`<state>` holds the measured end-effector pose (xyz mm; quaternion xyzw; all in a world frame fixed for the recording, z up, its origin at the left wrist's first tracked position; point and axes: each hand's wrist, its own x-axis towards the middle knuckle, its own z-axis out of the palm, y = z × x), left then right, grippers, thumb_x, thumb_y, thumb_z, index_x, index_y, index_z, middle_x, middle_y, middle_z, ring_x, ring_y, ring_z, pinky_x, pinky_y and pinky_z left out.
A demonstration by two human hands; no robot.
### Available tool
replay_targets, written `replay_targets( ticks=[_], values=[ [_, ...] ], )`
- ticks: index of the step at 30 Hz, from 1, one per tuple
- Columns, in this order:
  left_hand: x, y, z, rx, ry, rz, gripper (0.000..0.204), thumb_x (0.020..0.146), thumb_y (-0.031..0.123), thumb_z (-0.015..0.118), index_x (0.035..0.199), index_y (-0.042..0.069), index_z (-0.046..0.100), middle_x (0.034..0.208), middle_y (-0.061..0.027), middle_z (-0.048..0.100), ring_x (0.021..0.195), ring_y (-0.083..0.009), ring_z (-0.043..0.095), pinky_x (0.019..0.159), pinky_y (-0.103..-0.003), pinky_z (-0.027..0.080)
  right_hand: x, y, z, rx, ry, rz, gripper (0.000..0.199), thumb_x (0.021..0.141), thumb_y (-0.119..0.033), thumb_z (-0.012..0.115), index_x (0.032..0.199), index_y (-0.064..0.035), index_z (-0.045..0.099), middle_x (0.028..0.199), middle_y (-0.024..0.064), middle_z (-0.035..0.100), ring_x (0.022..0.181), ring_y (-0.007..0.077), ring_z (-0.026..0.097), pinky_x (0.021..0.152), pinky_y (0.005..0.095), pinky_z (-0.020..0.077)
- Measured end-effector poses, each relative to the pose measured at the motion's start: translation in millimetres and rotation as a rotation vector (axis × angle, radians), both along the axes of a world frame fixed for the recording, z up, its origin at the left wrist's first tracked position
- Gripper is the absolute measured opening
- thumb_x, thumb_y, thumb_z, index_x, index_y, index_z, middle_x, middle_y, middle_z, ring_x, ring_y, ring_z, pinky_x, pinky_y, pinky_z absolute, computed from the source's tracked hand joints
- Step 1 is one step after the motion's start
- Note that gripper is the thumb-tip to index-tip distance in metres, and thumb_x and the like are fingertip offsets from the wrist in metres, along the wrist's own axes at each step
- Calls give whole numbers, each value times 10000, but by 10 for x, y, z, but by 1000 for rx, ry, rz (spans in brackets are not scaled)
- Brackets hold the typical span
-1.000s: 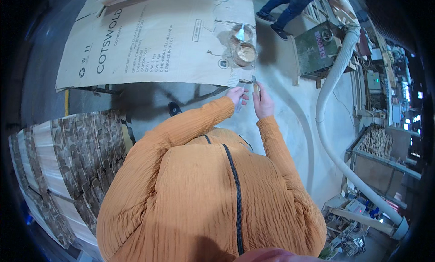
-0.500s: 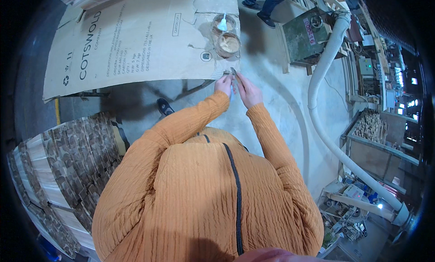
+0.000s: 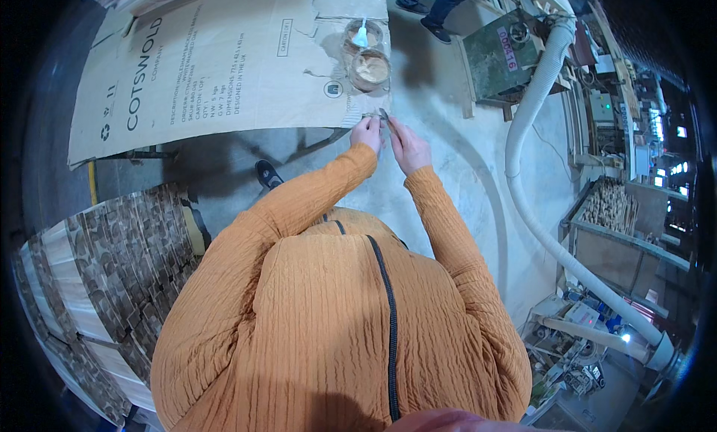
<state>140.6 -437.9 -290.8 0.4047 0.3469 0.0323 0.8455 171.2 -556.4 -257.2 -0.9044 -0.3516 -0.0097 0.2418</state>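
Both hands work close together at the near right corner of a cardboard-covered table (image 3: 224, 81). My right hand (image 3: 410, 148) is closed around a slim dark tool (image 3: 385, 116), with its tip pointing up and left; its exact kind is too small to tell. Beside it, my left hand (image 3: 365, 135) has its fingers pinched together at the cardboard's edge. Whatever lies between those fingers is too small to name. Just beyond the hands stands a round tub of beige paste (image 3: 370, 70). Behind that is a second tub (image 3: 349, 40), with a pale blue brush (image 3: 361, 36) resting across it.
A stack of patterned wood pieces (image 3: 127, 275) stands at my left. On the right, a thick white hose (image 3: 523, 200) curves across the floor from a green machine (image 3: 497, 55). Another person's legs (image 3: 441, 10) show beyond the table's right side.
The view has shifted slightly, so the table and tubs sit a little further left and up. My hands stay together at the corner, with the left fingers slightly nearer the cardboard.
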Motion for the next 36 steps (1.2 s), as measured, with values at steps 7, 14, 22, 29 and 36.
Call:
replay_targets(
  ticks=[7, 14, 22, 29, 36],
  values=[
    [21, 33, -54, 142, 18, -43, 267, 921, 227, 479, 761, 29, 560, 561, -29, 455, 430, -130, 454, 404, -309, 406, -9, 23, 17, 4, -21, 24, 392, 835, -122, 567, 1223, -162, 531, 900, 80, 637, 732, 272, 628, 627, 366, 505],
    [-9, 64, -10, 190, 54, -96, 282, 923, 267, 486, 782, 44, 587, 583, -29, 456, 461, -139, 478, 425, -305, 424, 25, 75, -10, -61, -19, 8, 380, 833, -115, 559, 1210, -159, 537, 896, 82, 637, 725, 276, 628, 619, 376, 504],
    [21, 80, -125, 310, 90, -123, 325, 904, 302, 508, 762, 32, 618, 561, -42, 523, 462, -139, 512, 454, -310, 422, 28, 90, -89, 48, 0, -12, 386, 829, -109, 569, 1211, -149, 537, 953, 105, 643, 787, 286, 633, 666, 373, 511],
    [30, 103, -99, 286, 103, -160, 316, 922, 280, 488, 790, 23, 617, 600, -29, 513, 493, -127, 500, 457, -297, 419, 20, 43, -96, 59, -11, -5, 372, 857, -145, 559, 1226, -165, 526, 915, 91, 637, 749, 293, 623, 633, 390, 505],
    [26, 140, -79, 372, 109, -188, 341, 914, 299, 496, 780, 19, 637, 609, -34, 528, 507, -137, 514, 478, -295, 430, 24, 74, -78, 39, -21, -3, 367, 854, -136, 552, 1219, -172, 532, 911, 92, 640, 733, 300, 623, 631, 398, 506]
  ],
)
